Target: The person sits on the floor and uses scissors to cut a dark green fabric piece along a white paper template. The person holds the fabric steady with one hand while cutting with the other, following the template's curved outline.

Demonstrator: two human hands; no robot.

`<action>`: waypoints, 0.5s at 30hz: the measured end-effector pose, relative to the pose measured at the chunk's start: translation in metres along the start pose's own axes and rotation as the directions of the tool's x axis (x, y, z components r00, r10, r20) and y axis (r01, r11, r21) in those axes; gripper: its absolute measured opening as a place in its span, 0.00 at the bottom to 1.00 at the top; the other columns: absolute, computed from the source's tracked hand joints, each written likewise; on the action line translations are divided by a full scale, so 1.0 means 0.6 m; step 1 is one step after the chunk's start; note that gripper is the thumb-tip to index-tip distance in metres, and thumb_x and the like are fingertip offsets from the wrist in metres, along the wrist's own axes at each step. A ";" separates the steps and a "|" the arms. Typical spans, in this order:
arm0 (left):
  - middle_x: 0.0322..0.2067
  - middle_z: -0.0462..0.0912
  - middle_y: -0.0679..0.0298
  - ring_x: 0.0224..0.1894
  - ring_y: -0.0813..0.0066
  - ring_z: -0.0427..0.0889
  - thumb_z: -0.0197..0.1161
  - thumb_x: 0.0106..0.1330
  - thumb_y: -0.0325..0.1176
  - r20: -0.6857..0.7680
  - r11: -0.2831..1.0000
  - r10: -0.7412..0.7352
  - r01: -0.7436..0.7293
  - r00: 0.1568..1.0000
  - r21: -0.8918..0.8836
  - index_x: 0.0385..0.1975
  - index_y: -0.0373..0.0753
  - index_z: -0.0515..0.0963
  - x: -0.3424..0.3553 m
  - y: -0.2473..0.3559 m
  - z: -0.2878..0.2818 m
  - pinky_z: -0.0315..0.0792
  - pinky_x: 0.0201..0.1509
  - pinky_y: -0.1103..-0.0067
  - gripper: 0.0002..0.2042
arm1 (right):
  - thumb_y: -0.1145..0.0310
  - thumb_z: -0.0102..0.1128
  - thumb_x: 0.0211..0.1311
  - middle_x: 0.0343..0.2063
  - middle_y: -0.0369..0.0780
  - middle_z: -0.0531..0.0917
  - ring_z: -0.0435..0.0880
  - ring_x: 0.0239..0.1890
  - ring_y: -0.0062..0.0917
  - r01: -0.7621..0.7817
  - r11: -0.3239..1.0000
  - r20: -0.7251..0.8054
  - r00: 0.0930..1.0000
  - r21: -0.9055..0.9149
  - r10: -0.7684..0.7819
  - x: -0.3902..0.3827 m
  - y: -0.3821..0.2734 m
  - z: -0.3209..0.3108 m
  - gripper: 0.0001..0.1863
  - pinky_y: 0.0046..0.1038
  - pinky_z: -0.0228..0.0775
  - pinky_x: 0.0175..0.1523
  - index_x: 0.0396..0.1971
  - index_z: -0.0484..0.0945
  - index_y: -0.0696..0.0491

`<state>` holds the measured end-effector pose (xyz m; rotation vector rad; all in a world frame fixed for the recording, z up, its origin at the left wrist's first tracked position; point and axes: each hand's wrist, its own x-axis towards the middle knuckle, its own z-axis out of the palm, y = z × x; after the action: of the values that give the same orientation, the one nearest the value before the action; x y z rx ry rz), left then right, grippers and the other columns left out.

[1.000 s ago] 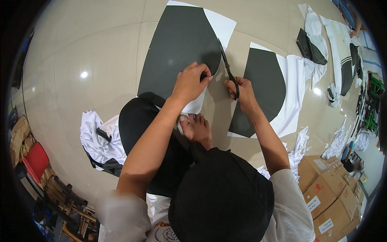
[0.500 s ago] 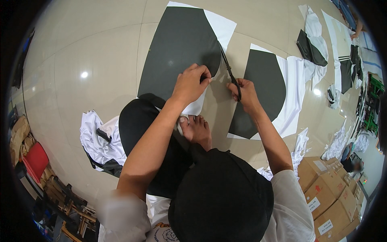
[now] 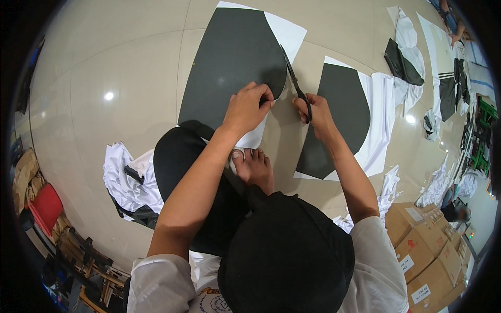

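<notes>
A large dark-grey printed panel (image 3: 229, 57) with white margins lies on the floor before me. My left hand (image 3: 249, 107) pinches the panel's right edge, which is lifted a little there. My right hand (image 3: 314, 113) grips black scissors (image 3: 297, 86) by the handles, with the blades pointing away from me along the border between the grey and the white margin (image 3: 286, 32). The blade tips lie at that border; how far the blades are parted is hard to tell. Below my right hand lies a second dark-grey panel (image 3: 339, 112) with white edges.
My bare foot (image 3: 255, 169) rests at the panel's near edge. A crumpled white cloth heap (image 3: 125, 175) is at the left, near a red chair part (image 3: 44, 208). Cardboard boxes (image 3: 422, 255) stand at the lower right. More white and black pieces (image 3: 404, 57) lie at the far right; another person's hand shows there.
My right hand and the scissors have shifted slightly forward along the panel's edge. My left hand has stayed in place. The person at the upper right has moved a hand.
</notes>
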<state>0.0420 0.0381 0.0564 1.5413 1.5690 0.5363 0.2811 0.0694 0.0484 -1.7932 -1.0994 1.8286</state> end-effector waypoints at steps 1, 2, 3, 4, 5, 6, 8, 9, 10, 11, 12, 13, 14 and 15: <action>0.39 0.82 0.59 0.41 0.57 0.84 0.71 0.68 0.35 0.002 1.000 -0.003 0.003 1.000 -0.001 0.40 0.41 0.83 0.000 0.000 -0.001 0.78 0.49 0.62 0.07 | 0.59 0.74 0.63 0.17 0.30 0.75 0.70 0.18 0.14 -0.002 1.000 -0.002 1.000 0.002 0.002 0.001 -0.001 0.001 0.17 0.22 0.57 0.27 0.23 0.77 0.51; 0.39 0.82 0.59 0.41 0.57 0.84 0.71 0.68 0.35 0.005 1.000 -0.006 0.006 1.000 -0.002 0.40 0.41 0.83 0.000 0.000 -0.002 0.78 0.50 0.62 0.07 | 0.59 0.74 0.63 0.17 0.30 0.75 0.70 0.18 0.14 -0.004 1.000 -0.004 1.000 0.003 0.004 0.001 -0.002 0.002 0.16 0.22 0.58 0.27 0.23 0.77 0.51; 0.39 0.82 0.59 0.41 0.57 0.85 0.71 0.68 0.35 0.004 1.000 -0.006 0.006 1.000 -0.004 0.41 0.41 0.83 0.000 0.000 -0.002 0.78 0.50 0.62 0.07 | 0.59 0.74 0.63 0.17 0.30 0.75 0.70 0.18 0.14 -0.006 1.000 -0.006 1.000 0.005 0.006 0.002 -0.002 0.002 0.16 0.22 0.58 0.27 0.23 0.78 0.51; 0.39 0.83 0.59 0.41 0.57 0.85 0.71 0.68 0.35 0.004 1.000 -0.006 0.006 1.000 -0.006 0.41 0.41 0.83 0.000 0.000 -0.001 0.78 0.50 0.62 0.07 | 0.60 0.75 0.62 0.17 0.31 0.76 0.71 0.18 0.15 -0.006 1.000 -0.010 1.000 0.015 0.006 0.003 -0.002 0.002 0.16 0.22 0.58 0.26 0.23 0.78 0.52; 0.39 0.83 0.59 0.42 0.57 0.85 0.71 0.68 0.35 0.004 1.000 -0.006 0.006 1.000 -0.007 0.41 0.41 0.83 0.000 0.000 -0.001 0.78 0.50 0.62 0.07 | 0.61 0.75 0.61 0.17 0.31 0.76 0.71 0.18 0.15 -0.006 1.000 -0.013 1.000 0.026 0.006 0.003 -0.002 0.001 0.16 0.22 0.58 0.25 0.23 0.78 0.53; 0.40 0.83 0.59 0.42 0.57 0.85 0.71 0.68 0.36 0.005 1.000 -0.005 0.005 1.000 -0.003 0.41 0.41 0.83 0.000 -0.001 -0.001 0.78 0.50 0.62 0.07 | 0.62 0.76 0.60 0.17 0.32 0.76 0.71 0.17 0.15 -0.006 0.999 -0.017 1.000 0.037 0.006 0.003 -0.001 -0.001 0.16 0.22 0.58 0.24 0.23 0.79 0.54; 0.40 0.83 0.59 0.42 0.57 0.86 0.71 0.69 0.36 0.006 1.000 -0.005 0.005 1.000 0.006 0.41 0.41 0.83 0.000 -0.003 -0.001 0.79 0.50 0.62 0.08 | 0.62 0.76 0.60 0.17 0.32 0.76 0.71 0.17 0.15 0.000 1.000 -0.010 1.000 0.018 0.000 0.002 -0.004 -0.001 0.15 0.22 0.58 0.24 0.23 0.79 0.55; 0.40 0.83 0.59 0.42 0.57 0.86 0.71 0.69 0.36 0.006 1.000 -0.006 0.006 1.000 0.010 0.41 0.42 0.83 0.000 -0.004 -0.001 0.79 0.50 0.62 0.08 | 0.62 0.76 0.60 0.17 0.32 0.77 0.71 0.17 0.15 0.003 1.000 -0.007 1.000 0.009 -0.003 0.001 -0.005 -0.001 0.15 0.22 0.58 0.24 0.23 0.80 0.55; 0.40 0.83 0.59 0.42 0.57 0.86 0.71 0.69 0.36 0.006 1.000 -0.005 0.005 1.000 0.012 0.41 0.42 0.83 0.000 -0.003 -0.001 0.79 0.50 0.62 0.08 | 0.62 0.76 0.60 0.17 0.32 0.77 0.71 0.18 0.15 0.004 1.000 -0.006 1.000 0.004 -0.004 0.002 -0.003 -0.004 0.15 0.22 0.58 0.24 0.23 0.80 0.55; 0.40 0.83 0.60 0.43 0.57 0.86 0.71 0.69 0.36 0.007 1.000 -0.005 0.004 1.000 0.015 0.41 0.42 0.83 0.001 -0.002 -0.001 0.79 0.50 0.62 0.08 | 0.63 0.76 0.60 0.17 0.32 0.77 0.71 0.18 0.14 0.006 1.000 -0.004 1.000 -0.001 -0.006 0.003 -0.001 -0.006 0.15 0.22 0.58 0.24 0.24 0.80 0.56; 0.40 0.83 0.60 0.43 0.57 0.86 0.71 0.69 0.36 0.008 1.000 -0.008 0.008 1.000 0.017 0.41 0.42 0.83 0.001 -0.002 -0.001 0.79 0.51 0.62 0.08 | 0.63 0.76 0.60 0.17 0.32 0.77 0.72 0.18 0.14 0.007 1.000 -0.003 1.000 -0.007 -0.007 0.004 0.002 -0.008 0.15 0.22 0.58 0.24 0.24 0.81 0.56; 0.41 0.83 0.60 0.43 0.57 0.86 0.71 0.69 0.37 0.009 1.000 -0.012 0.012 1.000 0.019 0.41 0.42 0.83 0.001 -0.001 -0.001 0.79 0.51 0.62 0.08 | 0.63 0.76 0.60 0.17 0.32 0.77 0.71 0.18 0.14 0.009 1.000 -0.006 1.000 -0.010 -0.009 0.003 0.001 -0.008 0.14 0.22 0.58 0.24 0.24 0.81 0.56; 0.41 0.83 0.60 0.43 0.58 0.86 0.71 0.69 0.37 0.010 1.000 -0.017 0.017 1.000 0.021 0.41 0.43 0.83 0.000 -0.001 -0.001 0.79 0.51 0.62 0.08 | 0.63 0.76 0.60 0.17 0.32 0.76 0.71 0.18 0.14 0.010 1.000 -0.008 1.000 -0.014 -0.010 0.002 0.000 -0.008 0.14 0.22 0.58 0.24 0.24 0.81 0.56; 0.41 0.83 0.60 0.43 0.58 0.86 0.71 0.69 0.37 0.010 1.000 -0.014 0.014 1.000 0.023 0.41 0.43 0.83 0.000 -0.001 -0.001 0.79 0.51 0.63 0.08 | 0.63 0.75 0.60 0.17 0.32 0.76 0.71 0.18 0.14 0.011 1.000 -0.011 1.000 -0.018 -0.011 0.001 0.000 -0.008 0.14 0.22 0.58 0.24 0.24 0.81 0.57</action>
<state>0.0411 0.0381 0.0562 1.5466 1.5818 0.5031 0.2856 0.0711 0.0486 -1.8013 -1.1228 1.8057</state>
